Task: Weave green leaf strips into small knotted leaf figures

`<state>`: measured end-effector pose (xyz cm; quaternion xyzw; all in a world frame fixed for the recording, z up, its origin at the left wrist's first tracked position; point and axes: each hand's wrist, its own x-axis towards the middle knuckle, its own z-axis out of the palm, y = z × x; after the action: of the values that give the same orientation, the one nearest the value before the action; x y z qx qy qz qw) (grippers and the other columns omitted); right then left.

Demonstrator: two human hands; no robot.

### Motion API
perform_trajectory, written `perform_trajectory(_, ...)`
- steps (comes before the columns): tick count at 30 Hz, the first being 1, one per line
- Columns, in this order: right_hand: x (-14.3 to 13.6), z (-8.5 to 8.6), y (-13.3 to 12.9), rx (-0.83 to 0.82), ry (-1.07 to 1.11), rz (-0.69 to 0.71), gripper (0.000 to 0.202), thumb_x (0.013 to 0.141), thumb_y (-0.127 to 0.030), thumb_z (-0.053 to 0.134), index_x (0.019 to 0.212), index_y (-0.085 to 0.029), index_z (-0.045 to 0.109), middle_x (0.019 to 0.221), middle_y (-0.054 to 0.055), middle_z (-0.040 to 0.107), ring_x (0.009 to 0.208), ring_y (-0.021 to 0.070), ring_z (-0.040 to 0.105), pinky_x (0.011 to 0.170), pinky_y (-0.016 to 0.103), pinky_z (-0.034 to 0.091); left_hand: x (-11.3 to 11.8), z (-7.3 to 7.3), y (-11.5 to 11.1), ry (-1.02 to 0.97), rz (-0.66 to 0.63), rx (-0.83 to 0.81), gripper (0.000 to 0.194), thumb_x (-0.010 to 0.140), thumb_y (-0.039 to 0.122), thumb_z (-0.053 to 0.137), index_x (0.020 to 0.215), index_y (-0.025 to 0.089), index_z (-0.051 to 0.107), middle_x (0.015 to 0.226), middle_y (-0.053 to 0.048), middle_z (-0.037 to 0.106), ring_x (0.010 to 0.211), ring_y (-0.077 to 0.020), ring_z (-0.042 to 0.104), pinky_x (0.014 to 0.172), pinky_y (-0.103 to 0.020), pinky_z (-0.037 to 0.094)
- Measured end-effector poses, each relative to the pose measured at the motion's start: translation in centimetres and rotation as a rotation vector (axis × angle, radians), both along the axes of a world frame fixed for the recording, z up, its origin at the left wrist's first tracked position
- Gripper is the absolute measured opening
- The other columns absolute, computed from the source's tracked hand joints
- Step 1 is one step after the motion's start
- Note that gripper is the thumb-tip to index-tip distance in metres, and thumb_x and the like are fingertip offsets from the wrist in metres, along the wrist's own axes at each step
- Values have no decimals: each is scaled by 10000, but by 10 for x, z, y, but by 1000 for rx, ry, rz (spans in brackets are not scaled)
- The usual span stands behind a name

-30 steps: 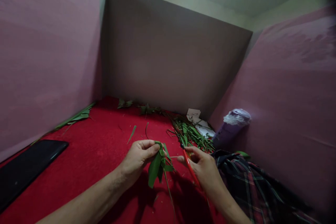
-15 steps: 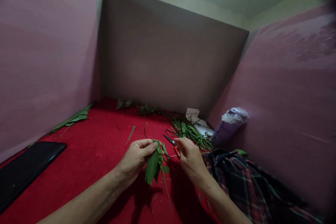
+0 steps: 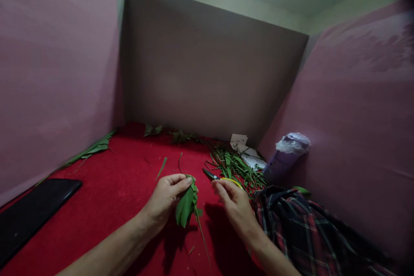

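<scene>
My left hand [image 3: 167,196] is closed, thumb and fingers pinching a small bunch of green leaves [image 3: 185,207]. The leaves hang down from the pinch, with a thin stem trailing below them. My right hand [image 3: 234,202] is a short way to the right, its thumb and fingertips drawn together. Whatever lies between those fingertips is too small or hidden to make out. Just beyond them are scissors [image 3: 211,175] with dark blades pointing up-left and a yellow handle partly behind my fingers.
A heap of cut greenery [image 3: 237,166] lies at the back right beside white papers [image 3: 238,140] and a purple plastic-topped container [image 3: 286,159]. Plaid cloth [image 3: 300,220] is bunched at right. A dark phone-like slab [image 3: 35,207] and long leaves [image 3: 98,146] are at left.
My right hand has drawn slightly down from the scissors, exposing their yellow handle; the red part near my fingers no longer shows there. The bunch of leaves hangs more closely gathered.
</scene>
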<state>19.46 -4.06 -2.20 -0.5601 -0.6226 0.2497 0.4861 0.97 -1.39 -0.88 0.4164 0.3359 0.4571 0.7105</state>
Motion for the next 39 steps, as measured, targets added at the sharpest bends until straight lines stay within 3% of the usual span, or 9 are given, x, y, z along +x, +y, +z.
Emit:
perform_trajectory(2,-11,-2,-7,-61,94,100,315,859,-407,460,829,-163,657,794,60,661,767,193,599,687,289,454,1,-3,1,24,0,29,234,648,335,719,649,121,625,541,1,597,454,-87,519,468,-198,429)
perform_trajectory(6,-29,-7,-8,-235,406,217,402,814,-510,496,865,-129,615,781,69,638,687,161,591,516,218,424,2,-11,4,31,-14,43,235,672,350,701,676,130,618,542,9,588,467,-100,539,469,-205,424)
perform_trajectory(12,-36,-16,-6,-374,676,282,371,637,-413,734,807,-129,567,612,-21,565,484,74,487,432,168,347,7,-15,-2,99,-42,25,236,690,356,686,682,130,617,582,-1,607,482,-105,552,486,-212,417)
perform_trajectory(20,-18,-13,-11,-494,982,367,405,599,-324,776,884,-160,540,655,-18,603,498,85,533,467,182,349,8,-14,4,36,-98,3,353,621,250,760,946,159,661,812,-42,667,649,-107,597,634,-222,433)
perform_trajectory(26,-20,-12,-14,-583,1041,435,446,579,-252,789,941,-148,550,701,8,630,600,121,598,566,217,415,8,-14,-1,-83,-207,-6,212,678,246,719,854,147,654,747,-37,640,623,-111,584,597,-222,418)
perform_trajectory(29,-22,-12,-15,-556,952,402,406,623,-379,757,898,-143,572,666,11,625,567,126,592,548,225,422,8,-16,-2,-107,-226,-18,185,664,263,730,750,124,642,638,-20,604,531,-93,539,537,-213,394)
perform_trajectory(33,-21,-14,-11,-400,809,231,469,702,-589,600,842,-141,604,714,48,649,576,143,598,532,236,432,7,-20,0,-144,-215,-55,186,658,242,736,738,115,627,605,-2,563,495,-74,497,525,-209,380)
perform_trajectory(36,-18,-11,-10,-394,778,280,578,761,-672,430,836,-129,613,720,74,644,593,158,597,542,257,441,6,-21,2,-144,-212,-75,184,666,244,728,734,114,616,609,-1,560,497,-72,490,526,-207,380)
perform_trajectory(39,-16,-5,-15,-370,640,361,477,812,-581,454,871,-137,617,710,49,622,579,134,565,550,244,433,5,-21,4,-111,-191,-73,190,669,260,720,739,124,607,605,3,562,485,-70,482,517,-204,378)
